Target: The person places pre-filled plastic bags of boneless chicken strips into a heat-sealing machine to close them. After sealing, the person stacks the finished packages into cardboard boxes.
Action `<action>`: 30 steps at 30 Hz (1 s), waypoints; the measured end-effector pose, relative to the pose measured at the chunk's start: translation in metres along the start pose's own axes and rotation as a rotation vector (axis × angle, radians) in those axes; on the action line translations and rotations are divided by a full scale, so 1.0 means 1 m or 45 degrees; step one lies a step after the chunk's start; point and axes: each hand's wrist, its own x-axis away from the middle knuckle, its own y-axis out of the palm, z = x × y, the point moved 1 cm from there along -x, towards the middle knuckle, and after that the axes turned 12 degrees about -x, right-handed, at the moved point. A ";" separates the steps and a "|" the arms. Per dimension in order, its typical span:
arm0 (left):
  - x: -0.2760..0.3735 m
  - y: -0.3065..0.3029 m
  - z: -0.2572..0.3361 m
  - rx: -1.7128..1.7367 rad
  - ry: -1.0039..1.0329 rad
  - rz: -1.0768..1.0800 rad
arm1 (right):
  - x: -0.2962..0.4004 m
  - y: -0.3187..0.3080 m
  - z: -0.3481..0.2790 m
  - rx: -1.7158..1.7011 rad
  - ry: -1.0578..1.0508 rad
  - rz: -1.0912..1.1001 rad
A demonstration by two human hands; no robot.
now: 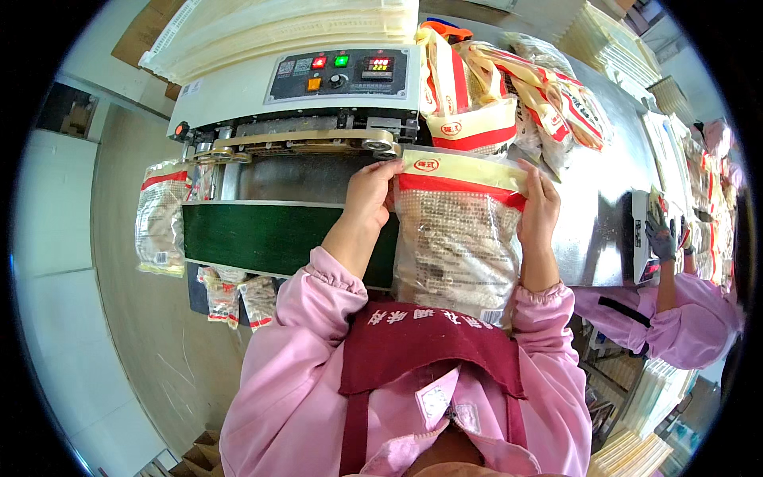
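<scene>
A filled plastic pouch (459,238) with a cream and red top band hangs in front of me, its lower end against my maroon apron (417,352). My left hand (372,191) pinches the pouch's upper left corner, close to the feed end of a band sealer (304,134). Gripping the opposite top corner is my right hand (539,203). The pouch's top edge lies nearly level with the sealer's belts. Below the sealing head runs a green conveyor belt (262,232), partly hidden by my left forearm.
Several filled pouches (471,113) are heaped on the steel table (590,220). Another pouch (160,220) is at the conveyor's far left end, with more below it. At right, a co-worker's gloved hand (660,232) is over a scale (641,238). Stacked trays (286,30) stand behind the sealer.
</scene>
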 end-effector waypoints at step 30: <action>0.062 -0.260 0.099 -0.274 0.478 0.744 | -0.117 -0.096 0.009 0.654 -0.751 0.562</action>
